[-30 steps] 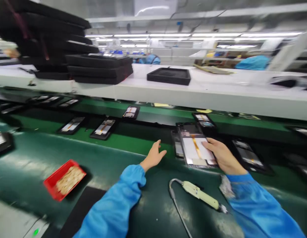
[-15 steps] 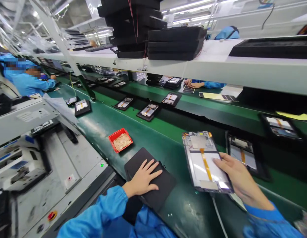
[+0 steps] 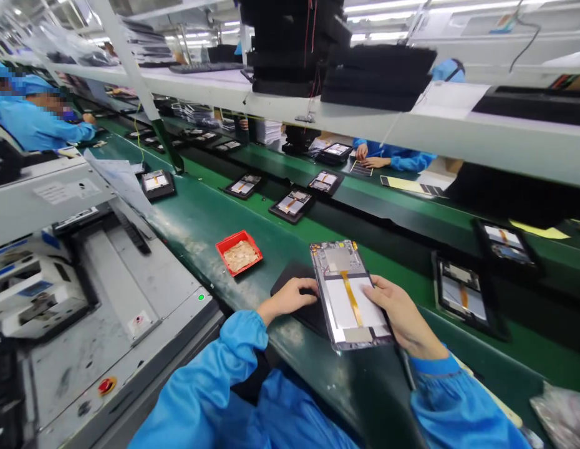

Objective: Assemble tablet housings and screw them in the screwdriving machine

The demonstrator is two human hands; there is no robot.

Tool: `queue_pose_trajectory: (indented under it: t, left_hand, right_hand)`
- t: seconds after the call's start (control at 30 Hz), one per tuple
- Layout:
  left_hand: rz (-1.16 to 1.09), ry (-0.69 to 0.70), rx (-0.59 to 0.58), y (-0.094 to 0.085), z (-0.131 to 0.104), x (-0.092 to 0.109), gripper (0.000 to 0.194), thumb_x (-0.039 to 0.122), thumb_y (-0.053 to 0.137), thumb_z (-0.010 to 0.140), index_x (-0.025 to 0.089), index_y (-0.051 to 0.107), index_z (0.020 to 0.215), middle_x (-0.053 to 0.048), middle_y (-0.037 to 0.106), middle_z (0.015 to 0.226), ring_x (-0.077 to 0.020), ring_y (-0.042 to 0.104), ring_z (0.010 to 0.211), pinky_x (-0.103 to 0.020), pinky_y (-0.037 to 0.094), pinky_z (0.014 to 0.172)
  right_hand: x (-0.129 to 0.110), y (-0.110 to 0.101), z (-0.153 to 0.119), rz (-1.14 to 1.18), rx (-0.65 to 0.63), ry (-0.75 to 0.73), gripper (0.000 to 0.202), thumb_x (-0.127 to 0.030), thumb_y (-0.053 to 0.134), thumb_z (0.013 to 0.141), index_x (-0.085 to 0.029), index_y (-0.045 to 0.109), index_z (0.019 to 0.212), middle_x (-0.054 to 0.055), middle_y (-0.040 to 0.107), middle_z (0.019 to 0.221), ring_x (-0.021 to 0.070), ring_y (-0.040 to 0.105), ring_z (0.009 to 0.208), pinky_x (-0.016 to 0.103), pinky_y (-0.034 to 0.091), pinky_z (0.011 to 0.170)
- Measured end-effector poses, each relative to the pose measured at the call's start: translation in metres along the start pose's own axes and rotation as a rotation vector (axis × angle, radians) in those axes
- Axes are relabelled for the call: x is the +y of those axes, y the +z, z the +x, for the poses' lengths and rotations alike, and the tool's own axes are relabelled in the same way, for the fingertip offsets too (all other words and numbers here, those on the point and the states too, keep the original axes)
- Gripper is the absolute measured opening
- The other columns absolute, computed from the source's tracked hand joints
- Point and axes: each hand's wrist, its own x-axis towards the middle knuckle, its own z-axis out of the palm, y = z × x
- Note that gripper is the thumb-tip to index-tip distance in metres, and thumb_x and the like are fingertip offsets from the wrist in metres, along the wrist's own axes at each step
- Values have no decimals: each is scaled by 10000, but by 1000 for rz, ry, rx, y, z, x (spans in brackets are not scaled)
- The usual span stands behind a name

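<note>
My right hand grips an opened tablet by its right edge, thumb on top. White battery cells, an orange ribbon cable and a circuit board show on its upturned face. At the tablet's left edge, my left hand is closed, its bent fingertips meeting the edge and partly hidden by it. Beneath both lies a flat black pad on the green bench, mostly covered by the hand and the tablet. A red tray of small tan pieces stands to the left of the pad.
Opened tablets in black holders, such as one tablet, lie along the green line. A grey machine with a red button stands at left. Black trays are stacked on the shelf overhead. Co-workers sit at left and across; a plastic bag is at lower right.
My right hand has brought the tablet left, over the black pad. My left hand, earlier spread flat on the pad, has bent its fingers at the tablet's edge. The view has shifted.
</note>
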Motion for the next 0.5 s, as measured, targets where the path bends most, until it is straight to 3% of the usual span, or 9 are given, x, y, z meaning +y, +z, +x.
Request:
queue_pose_trajectory:
  t: [0.03,0.1,0.17,0.23,0.3,0.4,0.43,0.5]
  left_hand:
    - [-81,-69,-44,-2,-13,1,203,258,737,763,149,702,930,-96,727,1011,-267,642,1074,-395,430,1033]
    - [-319,-253,-29,-5,-41,0,221,358,715,809,142,676,839,-83,719,831,-247,694,893,-401,499,920]
    - [-595,-406,20,-6,-66,-3,255,376,732,802,140,651,855,-67,697,760,-234,708,788,-412,538,840]
    - [-816,-471,81,-6,-83,-6,239,337,736,797,131,652,883,-73,695,762,-229,712,768,-431,553,828]
    - [-954,-473,165,-5,-89,-7,205,289,714,810,117,668,910,-101,711,821,-236,715,823,-448,544,878]
    - [-1057,-478,293,3,-86,-5,168,251,686,820,103,682,898,-133,721,892,-263,713,917,-460,514,947]
    - [-1068,-476,323,6,-83,-4,156,243,682,819,101,685,883,-140,723,912,-269,708,943,-455,507,957]
    - [-1051,-458,374,15,-77,-2,138,233,678,810,103,693,854,-138,724,923,-255,701,933,-415,513,931]
  right_hand:
    - [10,3,5,11,9,9,452,-385,848,649,-203,645,1011,99,766,965,270,747,805,350,618,684]
    - [36,7,17,28,36,26,432,-373,843,635,-200,635,973,86,766,899,264,744,772,348,613,658]
    - [62,8,30,13,71,36,407,-365,826,630,-195,621,938,80,756,834,262,735,739,358,604,641]
    - [83,9,39,-103,133,8,359,-361,788,653,-185,616,914,92,743,818,270,722,746,387,594,659]
    - [95,13,40,-369,243,-130,318,-344,738,696,-174,634,944,123,731,902,296,701,854,447,570,766]
    - [95,32,22,-802,374,-505,300,-314,658,789,-182,659,1059,160,669,1102,339,597,1091,519,449,971]
    - [94,43,12,-870,335,-603,268,-312,629,827,-197,662,1067,154,656,1111,333,578,1101,506,431,984]
    - [92,68,-7,-887,107,-681,190,-315,600,877,-228,668,1030,122,658,1046,290,593,1004,434,463,909]
